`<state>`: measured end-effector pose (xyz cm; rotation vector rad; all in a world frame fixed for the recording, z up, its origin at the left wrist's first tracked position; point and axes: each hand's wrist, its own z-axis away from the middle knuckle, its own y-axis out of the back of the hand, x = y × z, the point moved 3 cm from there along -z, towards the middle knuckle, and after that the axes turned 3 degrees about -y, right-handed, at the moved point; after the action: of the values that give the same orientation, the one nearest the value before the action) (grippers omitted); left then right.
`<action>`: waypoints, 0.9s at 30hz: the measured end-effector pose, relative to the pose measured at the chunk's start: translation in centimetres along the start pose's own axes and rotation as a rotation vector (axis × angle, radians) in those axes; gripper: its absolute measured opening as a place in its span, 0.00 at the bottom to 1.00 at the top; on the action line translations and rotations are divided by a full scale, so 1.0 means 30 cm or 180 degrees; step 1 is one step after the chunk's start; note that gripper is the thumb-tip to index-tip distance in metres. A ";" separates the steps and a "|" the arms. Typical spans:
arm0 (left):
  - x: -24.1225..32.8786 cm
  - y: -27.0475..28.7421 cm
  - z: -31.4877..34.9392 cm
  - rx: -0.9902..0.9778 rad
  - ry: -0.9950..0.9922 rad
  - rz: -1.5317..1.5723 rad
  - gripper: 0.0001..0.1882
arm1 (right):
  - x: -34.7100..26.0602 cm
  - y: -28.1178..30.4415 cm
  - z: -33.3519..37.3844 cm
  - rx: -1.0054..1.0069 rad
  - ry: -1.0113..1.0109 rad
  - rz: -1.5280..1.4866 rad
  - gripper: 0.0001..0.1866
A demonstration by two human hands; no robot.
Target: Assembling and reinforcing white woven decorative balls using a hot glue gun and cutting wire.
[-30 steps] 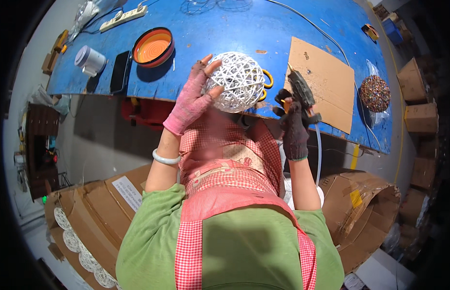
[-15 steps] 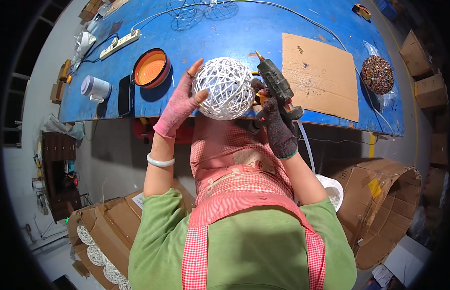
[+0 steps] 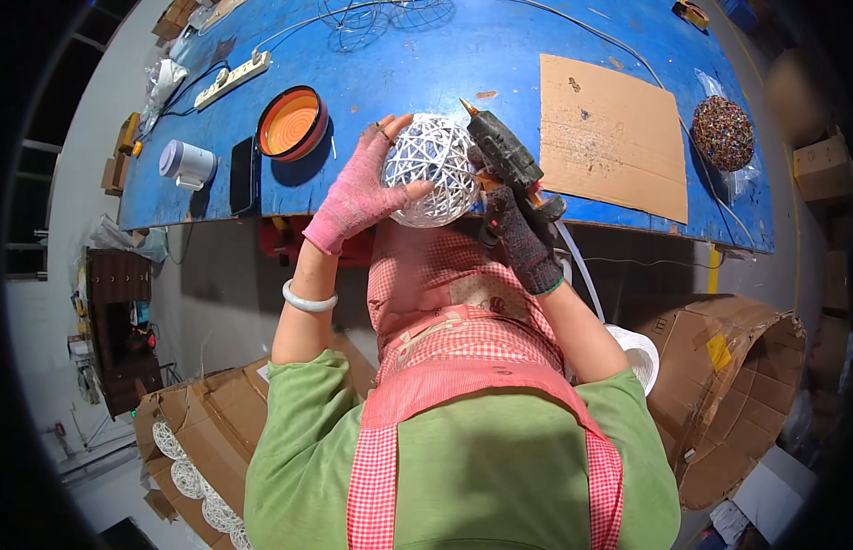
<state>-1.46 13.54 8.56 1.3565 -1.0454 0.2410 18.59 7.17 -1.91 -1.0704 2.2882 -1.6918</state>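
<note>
A white openwork ball [image 3: 433, 170] of woven strands is at the near edge of the blue table. My left hand [image 3: 364, 191], in a pink fingerless glove, grips its left side, thumb across the front and fingers over the top. In a dark glove, my right hand [image 3: 522, 235] holds a black glue gun [image 3: 505, 149] against the ball's right side. The gun's brassy nozzle points up and to the left, above the ball's upper right. Some of the right fingers are hidden behind the gun and ball.
An orange bowl [image 3: 292, 125], a phone [image 3: 244, 176] and a white cup-like container [image 3: 186, 163] stand to the left, near a power strip [image 3: 232, 81]. A cardboard sheet [image 3: 614, 137] and a multicoloured beaded ball [image 3: 722, 134] lie to the right. Cardboard boxes [image 3: 720, 394] flank me.
My left hand has shifted right and turned further over the ball. The glue gun has moved left, closer across the ball's right side, and the ball appears turned.
</note>
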 end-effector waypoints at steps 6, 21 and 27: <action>0.007 -0.001 -0.003 -0.0107 -0.0070 0.0069 0.46 | -0.035 -0.020 0.033 0.2674 0.0453 0.3521 0.23; 0.002 0.008 0.010 0.0019 -0.0086 0.0105 0.43 | 0.006 -0.234 0.105 0.2152 0.0336 0.5531 0.17; 0.010 0.007 0.002 0.0026 -0.0168 0.0084 0.42 | 0.031 -0.262 0.095 0.2398 0.0168 0.6588 0.17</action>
<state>-1.46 13.43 8.93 1.3636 -1.1080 0.2303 22.94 3.28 4.16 1.1645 1.0894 -1.0419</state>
